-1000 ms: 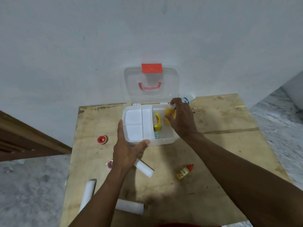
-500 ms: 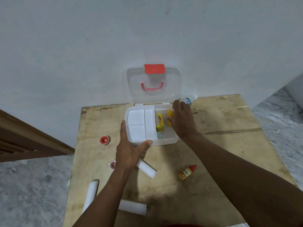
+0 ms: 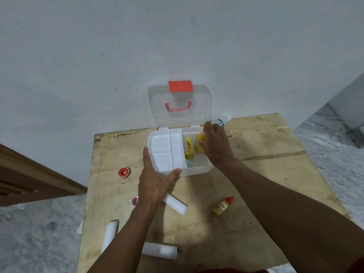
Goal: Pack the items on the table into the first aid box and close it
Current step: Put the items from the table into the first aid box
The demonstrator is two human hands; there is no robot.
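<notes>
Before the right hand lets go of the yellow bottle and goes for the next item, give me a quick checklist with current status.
1. Lid open: ok.
2. Left hand steadying first aid box: ok.
3. Yellow bottle inside right compartment, right hand on it: ok.
4. Bottle resting on box floor: cannot tell.
5. Red-capped dropper bottle in reach on table: ok.
6. Table cleared: not ok; white rolls and tape rolls remain.
</notes>
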